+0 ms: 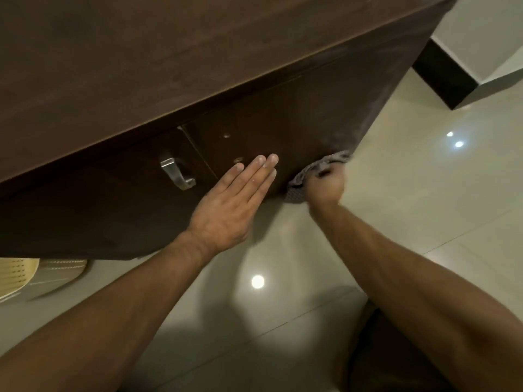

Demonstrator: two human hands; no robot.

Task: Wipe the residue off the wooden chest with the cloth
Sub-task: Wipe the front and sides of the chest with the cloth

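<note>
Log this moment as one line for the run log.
left hand flat on wooden chest front | right hand grips cloth at lower right corner | pale residue on side edge

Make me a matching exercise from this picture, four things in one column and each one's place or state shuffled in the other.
1 left hand
2 right hand
3 grey patterned cloth
4 silver metal handle

A fixed to the dark brown wooden chest's left door
B pressed flat against the chest front
C bunched at the chest's lower right corner
D grips the cloth

Pairs: 1-B, 2-D, 3-C, 4-A
</note>
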